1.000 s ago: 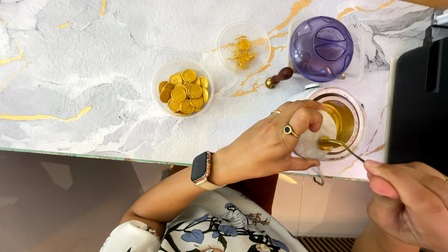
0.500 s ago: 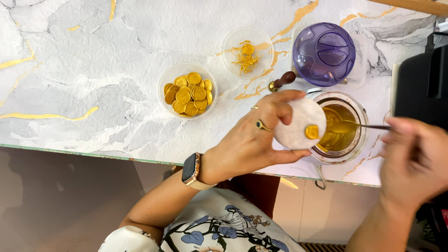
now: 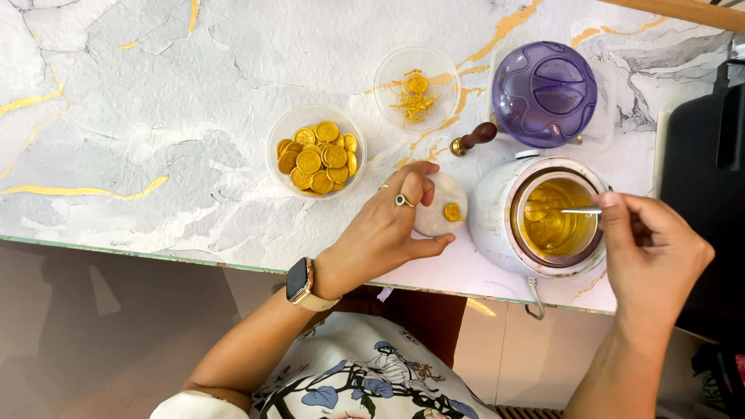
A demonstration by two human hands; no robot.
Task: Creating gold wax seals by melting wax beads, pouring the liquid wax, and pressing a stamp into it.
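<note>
My left hand (image 3: pixel 386 230) holds a small white round pad (image 3: pixel 439 215) at the table's near edge; a blob of gold wax (image 3: pixel 452 212) sits on the pad's right side. My right hand (image 3: pixel 652 252) grips a thin metal spoon (image 3: pixel 578 210) whose bowl end reaches into a white melting pot (image 3: pixel 497 225) filled with molten gold wax (image 3: pixel 555 225). The pad is just left of the pot, close to its wall.
A clear bowl (image 3: pixel 279 133) of several gold wax seals stands left of my left hand. Behind it are a smaller bowl (image 3: pixel 388 70) with gold scraps, a wooden-handled brass stamp (image 3: pixel 472 140) and a purple domed lid (image 3: pixel 545 93). A black object (image 3: pixel 702 194) stands at the right.
My left hand with the pad has moved left, off the pot's rim. The right hand has brought the spoon back into the pot. A gold wax blob now lies on the pad.
</note>
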